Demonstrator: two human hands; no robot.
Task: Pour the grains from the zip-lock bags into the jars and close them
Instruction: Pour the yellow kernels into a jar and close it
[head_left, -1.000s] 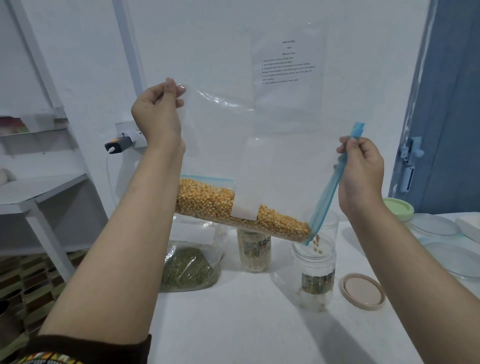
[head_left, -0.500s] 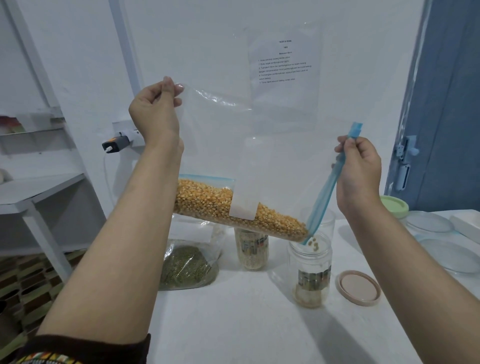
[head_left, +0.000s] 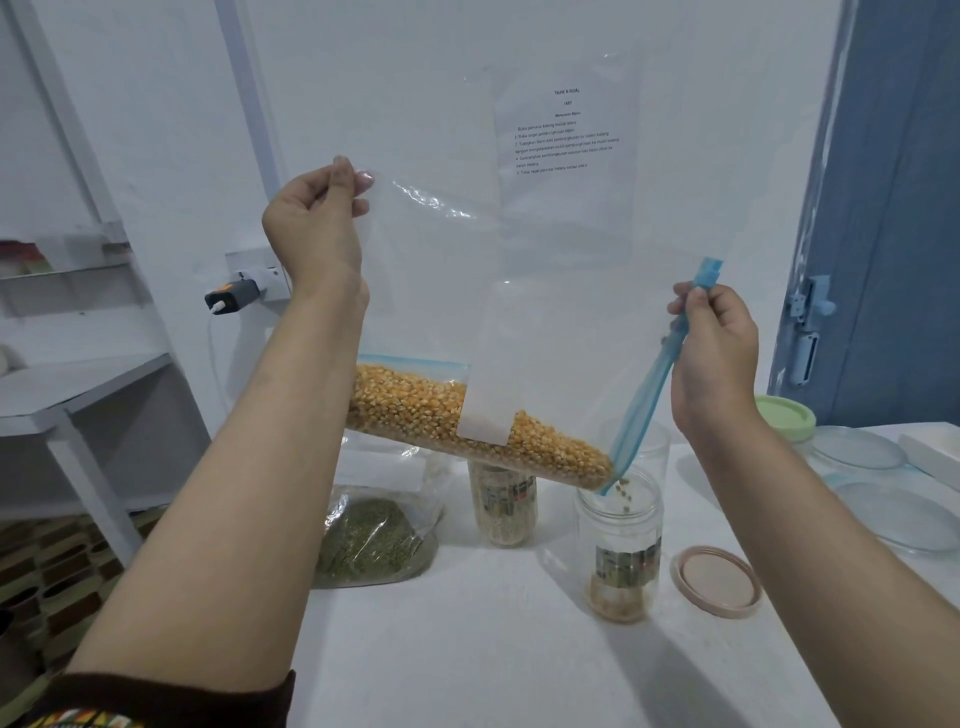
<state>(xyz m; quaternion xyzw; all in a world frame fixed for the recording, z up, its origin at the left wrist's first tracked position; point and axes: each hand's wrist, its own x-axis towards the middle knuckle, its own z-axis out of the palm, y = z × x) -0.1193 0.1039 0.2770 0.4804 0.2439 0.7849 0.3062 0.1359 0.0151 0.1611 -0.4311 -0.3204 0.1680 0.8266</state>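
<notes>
Corn pouring from bag into jar on the table

I see my left hand pinching the bag's raised corner, my right hand gripping the blue zip strip; kernels slide to the low corner and drop into the open jar, its lid lying just beside; green-grain bag and second jar stand behind

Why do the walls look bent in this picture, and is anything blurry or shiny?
Head view: the wide-angle lens bows straight lines, so the blue door and shelf post lean near the edges. Light is soft and even, with faint shadows on the table. The clear bag shows small glints near its top. The falling kernels are smeared by motion.
</notes>
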